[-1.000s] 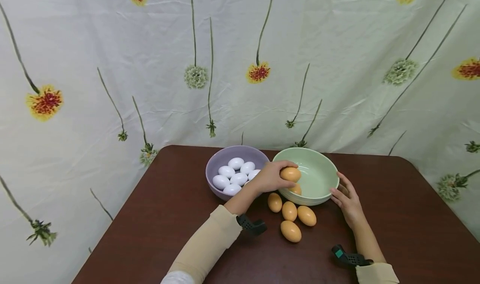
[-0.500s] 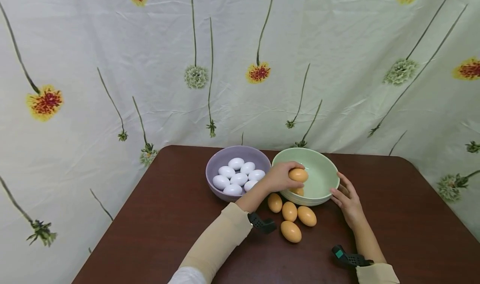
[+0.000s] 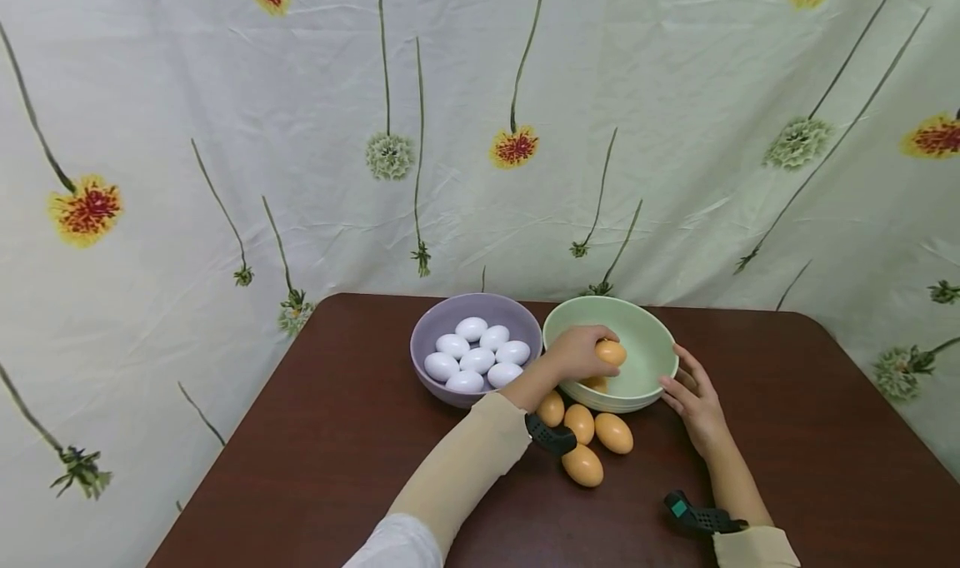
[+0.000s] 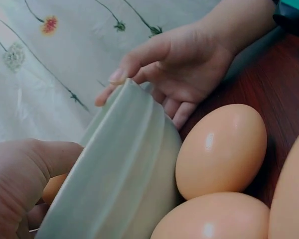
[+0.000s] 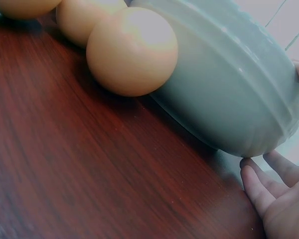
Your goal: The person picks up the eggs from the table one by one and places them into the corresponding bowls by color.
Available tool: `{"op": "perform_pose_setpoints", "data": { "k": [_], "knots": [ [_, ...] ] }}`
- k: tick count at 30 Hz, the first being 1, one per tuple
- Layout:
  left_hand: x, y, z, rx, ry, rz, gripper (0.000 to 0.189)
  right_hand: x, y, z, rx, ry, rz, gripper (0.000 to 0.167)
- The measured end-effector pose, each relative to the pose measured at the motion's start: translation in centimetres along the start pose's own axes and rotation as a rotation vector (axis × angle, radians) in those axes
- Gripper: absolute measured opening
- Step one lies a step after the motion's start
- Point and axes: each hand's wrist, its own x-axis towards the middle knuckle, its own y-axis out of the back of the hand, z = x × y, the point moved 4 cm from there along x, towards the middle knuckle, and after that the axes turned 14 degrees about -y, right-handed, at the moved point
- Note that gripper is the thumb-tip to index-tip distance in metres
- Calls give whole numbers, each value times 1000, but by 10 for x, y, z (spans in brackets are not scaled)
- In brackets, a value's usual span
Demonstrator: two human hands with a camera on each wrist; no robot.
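Note:
My left hand (image 3: 577, 353) reaches into the pale green bowl (image 3: 647, 347) and holds a brown egg (image 3: 612, 352) between thumb and fingers. Another brown egg (image 3: 596, 384) lies in the bowl beneath that hand, partly hidden. At the bowl's right side, my right hand (image 3: 699, 406) grips the rim and outer wall; the left wrist view shows this hand (image 4: 189, 62) with fingertips at the rim. Several brown eggs (image 3: 614, 433) lie on the table in front of the bowl, one partly covered by the left wrist.
A purple bowl (image 3: 432, 331) with several white eggs (image 3: 477, 361) stands against the green bowl's left side. Both are near the back edge of the dark red-brown table (image 3: 337, 435). A flowered cloth (image 3: 315, 93) hangs behind. Each wrist wears a black band (image 3: 551, 435).
The left hand has moved right, farther into the green bowl, carrying the brown egg with it. The right hand stays at the bowl's rim. The loose eggs lie as before.

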Motion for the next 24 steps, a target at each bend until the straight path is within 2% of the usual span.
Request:
{"op": "perform_pose_setpoints", "data": {
  "k": [4, 8, 11, 16, 24],
  "knots": [
    [7, -5, -2, 44, 30, -32, 47, 0, 0, 0, -4, 3, 1, 59],
    [11, -8, -5, 23, 67, -43, 47, 1, 0, 0, -9, 1, 1, 60],
    [13, -8, -6, 9, 73, -58, 47, 1, 0, 0, -9, -1, 0, 60],
    [15, -9, -6, 36, 64, -103, 46, 1, 0, 0, -10, 3, -1, 60],
    [18, -13, -9, 97, 109, -169, 46, 0, 0, 0, -14, 0, -2, 61]
  ]
}}
